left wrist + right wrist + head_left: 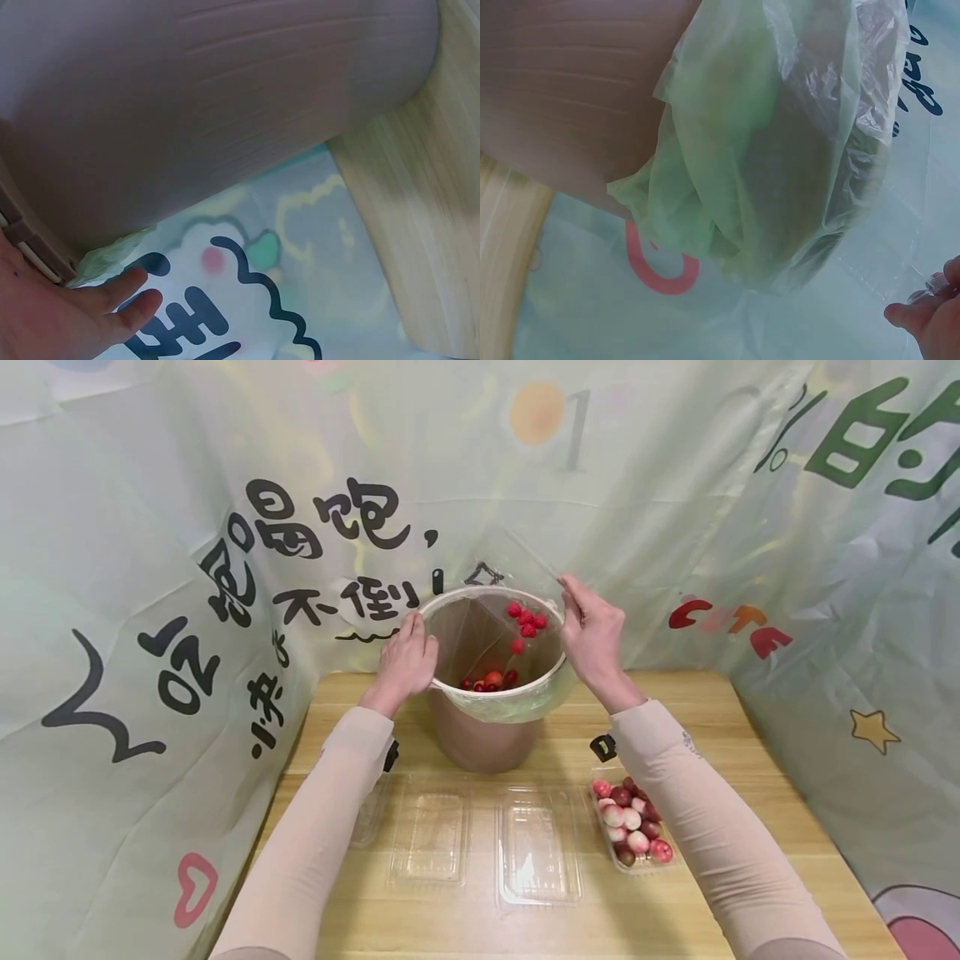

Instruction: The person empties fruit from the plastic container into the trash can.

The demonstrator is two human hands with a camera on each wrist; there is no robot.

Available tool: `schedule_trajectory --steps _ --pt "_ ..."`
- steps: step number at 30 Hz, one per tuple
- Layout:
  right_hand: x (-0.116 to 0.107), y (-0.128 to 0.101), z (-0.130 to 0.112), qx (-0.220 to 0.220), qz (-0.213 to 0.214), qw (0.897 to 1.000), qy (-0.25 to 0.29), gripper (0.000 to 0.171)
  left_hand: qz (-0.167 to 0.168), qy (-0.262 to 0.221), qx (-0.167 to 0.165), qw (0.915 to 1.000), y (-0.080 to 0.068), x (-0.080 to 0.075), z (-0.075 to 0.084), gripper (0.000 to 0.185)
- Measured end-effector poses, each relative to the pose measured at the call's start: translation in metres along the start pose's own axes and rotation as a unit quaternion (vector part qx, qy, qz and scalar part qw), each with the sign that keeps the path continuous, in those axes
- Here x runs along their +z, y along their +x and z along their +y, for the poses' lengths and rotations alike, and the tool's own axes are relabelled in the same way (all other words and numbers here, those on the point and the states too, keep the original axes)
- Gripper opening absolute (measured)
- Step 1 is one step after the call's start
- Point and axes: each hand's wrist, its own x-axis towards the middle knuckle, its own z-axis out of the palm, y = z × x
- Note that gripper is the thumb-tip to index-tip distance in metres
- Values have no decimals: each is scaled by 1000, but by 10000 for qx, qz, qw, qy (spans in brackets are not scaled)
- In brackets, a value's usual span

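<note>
Here the brown bin (480, 735) stands upright near the far edge of the wooden table (750, 727), straight ahead of the person and between both hands, its long axis vertical and its mouth facing up. The left hand (405, 662) rests on the left side of the rim, fingers laid fairly straight over the edge where the pale green liner bag (517, 702) folds down; the left wrist view shows those fingers extended beside the rim, not curled round anything. The right hand (592, 631) is raised at the right side of the rim and pinches a clear plastic tray (510, 572), tipped over the mouth of the bin, with small red fruits (527, 620) in mid-air or sliding just below it and more red fruits (491, 681) lying at the bottom of the liner. Both hands are about equally close to the bin, one on each side. Along the near edge of the table lie two empty clear trays (427, 835) (538, 852), and toward the right edge sits a tray of pink and red fruits (632, 822), partly under the right sleeve. Printed fabric sheets (187, 610) with black characters and cartoon shapes hang around the table on the left, back and right.
</note>
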Motion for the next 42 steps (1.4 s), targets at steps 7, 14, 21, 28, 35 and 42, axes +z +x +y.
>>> schedule_trajectory --steps 7,14,21,28,35,42 --pt "-1 1 -2 -113 27 9999 50 25 32 25 15 10000 -1 -1 0 70" --pt "-1 0 -2 -98 41 9999 102 27 20 65 14 10000 0 -1 0 70" --pt "0 0 -1 -233 10 9997 61 26 47 78 57 9999 -1 -2 1 70" --pt "3 1 0 -591 92 9980 194 25 47 72 57 9999 -1 -2 0 70" --pt "4 1 1 -797 211 9964 192 24 29 2 24 10000 0 -1 -1 70" --pt "3 1 0 -809 273 9961 202 23 15 28 9 10000 -1 -1 0 70"
